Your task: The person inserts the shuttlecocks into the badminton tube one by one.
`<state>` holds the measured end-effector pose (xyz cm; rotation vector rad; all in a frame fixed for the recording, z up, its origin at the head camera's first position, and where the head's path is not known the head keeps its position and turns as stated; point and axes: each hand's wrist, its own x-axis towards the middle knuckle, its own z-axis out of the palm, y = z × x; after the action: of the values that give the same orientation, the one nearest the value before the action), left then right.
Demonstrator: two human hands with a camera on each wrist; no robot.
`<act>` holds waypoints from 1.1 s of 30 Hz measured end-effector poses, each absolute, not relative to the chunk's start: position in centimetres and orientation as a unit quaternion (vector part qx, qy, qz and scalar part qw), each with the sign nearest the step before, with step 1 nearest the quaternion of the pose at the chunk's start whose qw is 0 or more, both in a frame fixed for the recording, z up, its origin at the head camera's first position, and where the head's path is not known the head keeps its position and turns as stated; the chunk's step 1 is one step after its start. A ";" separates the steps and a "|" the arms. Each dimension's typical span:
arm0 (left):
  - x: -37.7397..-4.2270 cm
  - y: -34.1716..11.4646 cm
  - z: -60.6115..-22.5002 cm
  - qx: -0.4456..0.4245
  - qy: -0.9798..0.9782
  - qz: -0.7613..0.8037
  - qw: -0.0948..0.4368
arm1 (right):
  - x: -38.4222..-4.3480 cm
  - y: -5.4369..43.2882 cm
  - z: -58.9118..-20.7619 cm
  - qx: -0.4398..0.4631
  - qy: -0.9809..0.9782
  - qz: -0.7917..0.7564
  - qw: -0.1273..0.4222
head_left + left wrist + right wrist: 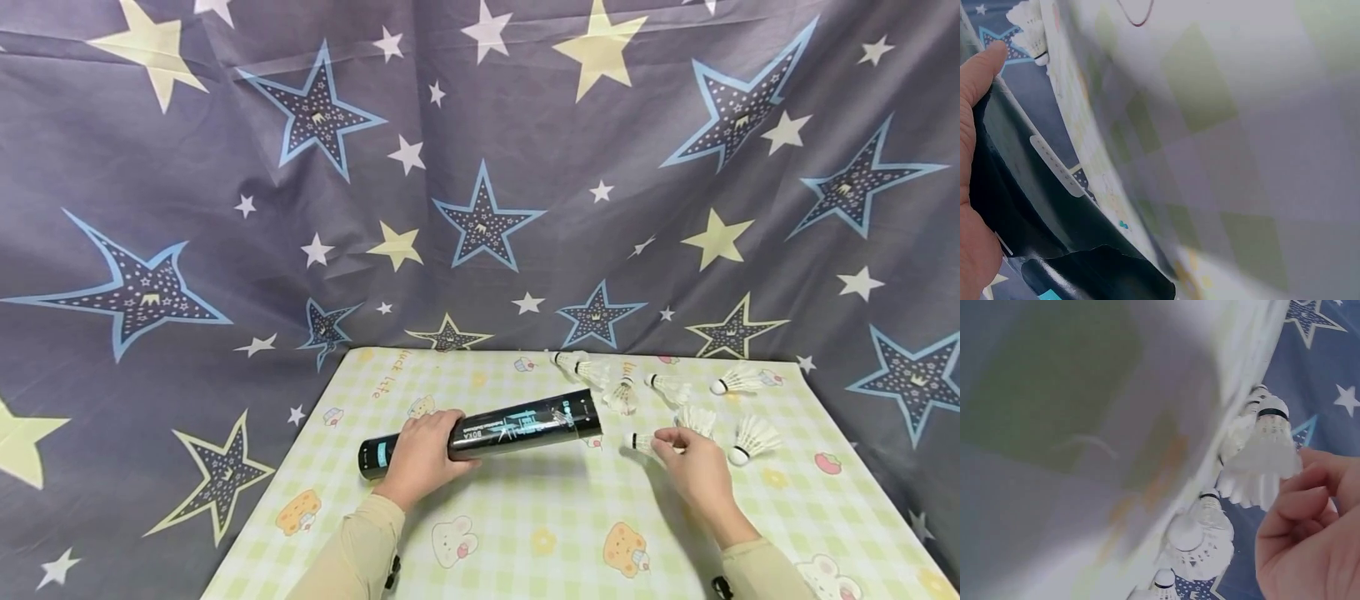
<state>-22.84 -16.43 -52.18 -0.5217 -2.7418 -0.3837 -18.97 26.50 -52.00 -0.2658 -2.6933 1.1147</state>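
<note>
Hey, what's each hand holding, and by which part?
The left hand grips the black tube around its body, nearer the left end; the right hand pinches a shuttlecock by its white skirt.

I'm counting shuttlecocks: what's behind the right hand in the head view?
One shuttlecock shows partly, just beyond the right hand; the hand covers its lower part, which cannot be seen there.
</note>
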 end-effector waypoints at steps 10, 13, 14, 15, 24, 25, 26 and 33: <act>-22.7 -16.5 -52.6 -0.181 -0.965 -0.123 0.142 | -17.9 24.4 -47.0 -0.032 -0.839 0.527 0.130; -22.6 -16.4 -52.6 -0.182 -0.965 -0.120 0.144 | -17.8 23.3 -46.5 -0.026 -0.820 0.561 0.106; -22.6 -16.3 -52.6 -0.182 -0.965 -0.122 0.144 | -17.9 23.0 -46.5 -0.025 -0.813 0.573 0.097; -22.6 -16.3 -52.6 -0.183 -0.965 -0.124 0.143 | -17.9 22.7 -46.6 -0.023 -0.805 0.586 0.089; -22.6 -15.7 -52.3 -0.185 -0.962 -0.137 0.146 | -17.6 21.6 -48.1 0.051 -0.770 0.629 0.090; -22.7 -15.7 -52.3 -0.185 -0.962 -0.136 0.149 | -17.6 21.5 -48.2 0.050 -0.777 0.619 0.104; -22.7 -15.7 -52.4 -0.185 -0.962 -0.134 0.151 | -17.5 21.6 -48.3 0.046 -0.786 0.605 0.116; -23.0 -15.8 -52.7 -0.174 -0.963 -0.129 0.163 | -17.0 21.5 -48.8 0.042 -0.823 0.563 0.065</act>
<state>-23.00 -15.81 -52.68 -0.4962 -2.7462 -0.3687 -17.03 21.52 -48.78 0.1280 -2.4825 1.6996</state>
